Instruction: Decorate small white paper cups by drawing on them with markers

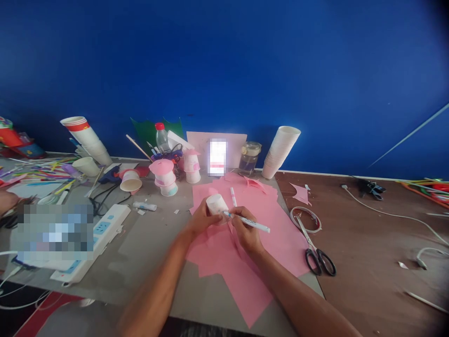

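My left hand [202, 219] is wrapped round a white paper cup [216, 204], which is tilted on its side above overlapping sheets of pink paper [242, 276]. In my right hand [246, 230] is a white marker [257, 226], its blue tip end against or very near the cup's side. Behind the hands a second pen, white and pink [233, 197], lies on the paper. Fingers partly cover the cup's lower side, so any mark there is too small to make out.
Scissors [317, 260] and a tape roll [306, 219] lie to the right. Stacked paper cups [281, 152], a glass jar [250, 158] and a lit phone [217, 157] stand at the back. Pink-topped cup models [164, 177] and a power strip [101, 238] are leftward. Another person's hand [7, 202] shows far left.
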{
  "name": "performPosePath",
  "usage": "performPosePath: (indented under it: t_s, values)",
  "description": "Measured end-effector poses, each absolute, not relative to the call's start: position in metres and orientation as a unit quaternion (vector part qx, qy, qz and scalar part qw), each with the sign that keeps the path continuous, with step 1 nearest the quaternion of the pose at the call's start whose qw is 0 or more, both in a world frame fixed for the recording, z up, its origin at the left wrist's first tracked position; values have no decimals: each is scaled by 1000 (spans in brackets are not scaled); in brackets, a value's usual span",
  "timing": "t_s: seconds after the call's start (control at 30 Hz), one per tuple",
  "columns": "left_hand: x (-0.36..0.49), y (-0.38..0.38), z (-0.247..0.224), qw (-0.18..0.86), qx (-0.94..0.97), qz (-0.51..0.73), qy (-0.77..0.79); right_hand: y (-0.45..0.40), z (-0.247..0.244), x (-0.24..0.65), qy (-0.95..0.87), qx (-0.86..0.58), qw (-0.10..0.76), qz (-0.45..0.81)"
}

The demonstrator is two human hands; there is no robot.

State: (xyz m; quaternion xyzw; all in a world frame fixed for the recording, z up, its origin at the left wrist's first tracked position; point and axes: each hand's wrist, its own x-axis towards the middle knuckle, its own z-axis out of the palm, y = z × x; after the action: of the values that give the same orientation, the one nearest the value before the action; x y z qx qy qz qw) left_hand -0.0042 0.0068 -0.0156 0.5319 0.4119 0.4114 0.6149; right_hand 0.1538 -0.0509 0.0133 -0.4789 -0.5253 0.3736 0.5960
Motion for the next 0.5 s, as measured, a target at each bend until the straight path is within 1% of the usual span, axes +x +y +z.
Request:
performPosePath:
  t_s: [0.5]
  values:
    - [-2,5,-11,618,508,420,428,-50,12,153,-527,-492,593,358]
